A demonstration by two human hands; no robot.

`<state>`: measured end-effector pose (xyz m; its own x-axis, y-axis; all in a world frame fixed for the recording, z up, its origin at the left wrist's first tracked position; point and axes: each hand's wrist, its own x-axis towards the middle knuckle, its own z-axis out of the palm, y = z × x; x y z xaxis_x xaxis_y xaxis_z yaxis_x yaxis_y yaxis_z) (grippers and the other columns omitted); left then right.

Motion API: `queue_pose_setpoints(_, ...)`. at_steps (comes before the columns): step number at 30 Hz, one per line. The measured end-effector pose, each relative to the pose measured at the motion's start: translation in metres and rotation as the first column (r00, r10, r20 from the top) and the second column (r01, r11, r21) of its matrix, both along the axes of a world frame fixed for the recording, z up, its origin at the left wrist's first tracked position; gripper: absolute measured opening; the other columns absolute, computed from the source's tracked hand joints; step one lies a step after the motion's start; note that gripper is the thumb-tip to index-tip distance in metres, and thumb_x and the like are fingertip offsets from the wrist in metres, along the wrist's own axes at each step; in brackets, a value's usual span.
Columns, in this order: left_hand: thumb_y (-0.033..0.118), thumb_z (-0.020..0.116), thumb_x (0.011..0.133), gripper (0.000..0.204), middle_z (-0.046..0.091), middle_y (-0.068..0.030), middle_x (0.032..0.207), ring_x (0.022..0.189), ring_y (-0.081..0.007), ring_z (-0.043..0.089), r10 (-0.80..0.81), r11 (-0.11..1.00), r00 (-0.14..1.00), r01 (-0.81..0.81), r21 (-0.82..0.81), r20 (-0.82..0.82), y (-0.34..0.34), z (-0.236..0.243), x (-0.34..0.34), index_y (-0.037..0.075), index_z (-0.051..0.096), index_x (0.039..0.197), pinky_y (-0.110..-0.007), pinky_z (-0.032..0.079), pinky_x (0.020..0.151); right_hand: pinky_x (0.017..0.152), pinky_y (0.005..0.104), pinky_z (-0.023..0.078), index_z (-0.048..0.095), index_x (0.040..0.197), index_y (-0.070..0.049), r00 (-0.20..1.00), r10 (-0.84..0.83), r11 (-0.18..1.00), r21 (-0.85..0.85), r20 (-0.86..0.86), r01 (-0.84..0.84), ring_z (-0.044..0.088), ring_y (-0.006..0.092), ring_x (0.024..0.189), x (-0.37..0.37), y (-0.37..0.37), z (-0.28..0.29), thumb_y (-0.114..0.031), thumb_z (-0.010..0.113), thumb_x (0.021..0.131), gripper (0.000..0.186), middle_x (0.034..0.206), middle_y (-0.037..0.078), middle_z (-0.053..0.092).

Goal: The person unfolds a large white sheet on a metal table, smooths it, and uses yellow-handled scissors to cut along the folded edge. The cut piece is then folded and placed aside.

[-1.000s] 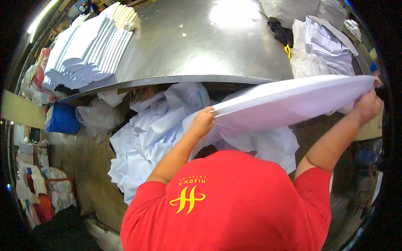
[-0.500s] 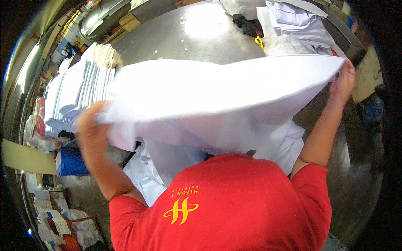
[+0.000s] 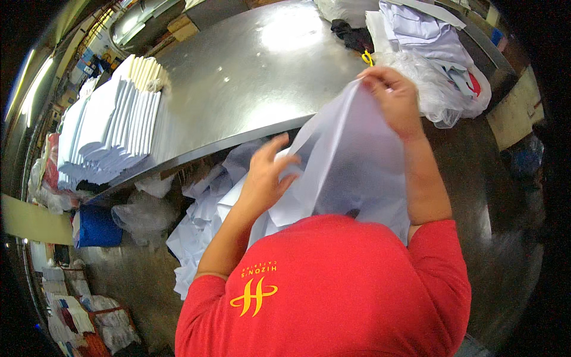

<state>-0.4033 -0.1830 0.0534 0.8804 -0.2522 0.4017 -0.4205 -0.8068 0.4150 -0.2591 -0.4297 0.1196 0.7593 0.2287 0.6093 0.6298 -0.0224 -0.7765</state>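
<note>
A large white cloth point(image 3: 351, 160) hangs from my raised right hand point(image 3: 394, 101), which pinches it by its upper edge. The cloth falls in a long fold in front of my chest, and its lower end is hidden behind my red shirt. My left hand point(image 3: 269, 175) is beside the cloth's left edge, with fingers and thumb spread and nothing in them. Below and left of that hand, more crumpled white cloth point(image 3: 199, 223) is bunched beneath the table's edge.
A metal table point(image 3: 238, 89) stands ahead. On its left is a stack of folded white cloths point(image 3: 119, 119). At the right lie a clear plastic bag point(image 3: 440, 98), piled white cloth point(image 3: 416, 30), yellow-handled scissors point(image 3: 367, 58) and a black cloth point(image 3: 351, 35). A blue container point(image 3: 100, 226) is lower left.
The cloth, earlier stretched wide between both hands, now hangs from the right hand alone. My left hand has let go and moved right; my right hand has come inward to the left.
</note>
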Motion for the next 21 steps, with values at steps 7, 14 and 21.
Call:
queue_pose_setpoints(7,0.008,0.07,0.072,0.029,0.062,-0.0143,0.102,0.09,-0.0223,0.061,0.077,0.833,0.991,-0.005,-0.553,0.107,-0.046,0.044,0.019,0.003,0.06,0.099,-0.031,0.047,0.078,0.067,0.0349,0.048,0.065,0.087,-0.007,0.946,0.199,0.924,-0.37,0.254,-0.095,0.06,0.0287,0.076,-0.047,0.045,-0.009,-0.013,0.062,0.077,0.012,0.081,0.01,0.064)
queue_pose_setpoints(14,0.002,0.066,0.074,0.009,0.066,-0.0084,0.076,0.067,-0.0155,0.063,0.116,0.836,0.991,-0.13,-0.534,-0.059,-0.046,0.029,0.018,0.001,0.066,0.083,-0.026,0.049,0.063,0.06,0.0255,0.046,0.064,0.085,-0.002,0.984,0.156,0.941,-0.316,0.09,-0.12,0.06,0.0169,0.066,-0.061,0.034,-0.028,-0.006,0.064,0.077,0.008,0.075,0.009,0.063)
queue_pose_setpoints(21,0.002,0.068,0.072,0.009,0.066,-0.0074,0.075,0.067,-0.0141,0.063,0.072,0.863,0.994,-0.101,-0.494,-0.078,-0.044,0.002,0.009,0.001,0.066,0.081,-0.026,0.049,0.063,0.073,0.0288,0.048,0.064,0.092,-0.002,0.996,-0.073,0.972,-0.222,0.043,0.08,0.06,0.0169,0.079,-0.076,-0.021,0.013,-0.003,0.064,0.076,0.015,0.09,0.006,0.064)
